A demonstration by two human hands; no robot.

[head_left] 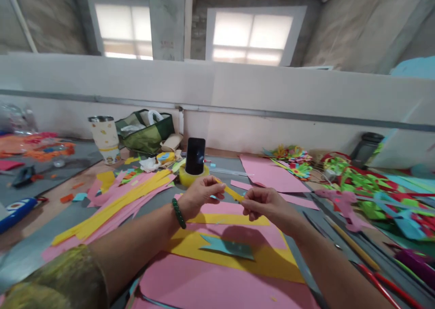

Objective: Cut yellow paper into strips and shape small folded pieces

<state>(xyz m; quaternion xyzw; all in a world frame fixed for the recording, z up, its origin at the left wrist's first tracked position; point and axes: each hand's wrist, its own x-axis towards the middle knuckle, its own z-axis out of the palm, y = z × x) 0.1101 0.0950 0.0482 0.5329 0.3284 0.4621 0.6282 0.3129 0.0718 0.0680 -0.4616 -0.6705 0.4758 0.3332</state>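
A narrow yellow paper strip (pixel 234 193) is stretched between my two hands above the middle of the table. My left hand (pixel 202 193), with a dark green bead bracelet (pixel 178 213) at the wrist, pinches its left end. The other end is between the thumb and fingers of my right hand (pixel 260 203). Below them lie stacked pink sheets (pixel 217 277) and a yellow sheet (pixel 190 250). On the yellow sheet rests a small teal paper piece (pixel 228 247), notched at one end.
Yellow and pink strips (pixel 112 209) lie at left. A phone (pixel 195 156) leans upright by a yellow tape roll (pixel 190 177). Behind stand a tumbler (pixel 104 139) and a green bag (pixel 146 132). To the right are a pink glue gun (pixel 343 204), red-handled scissors (pixel 377 279) and coloured scraps (pixel 374 182).
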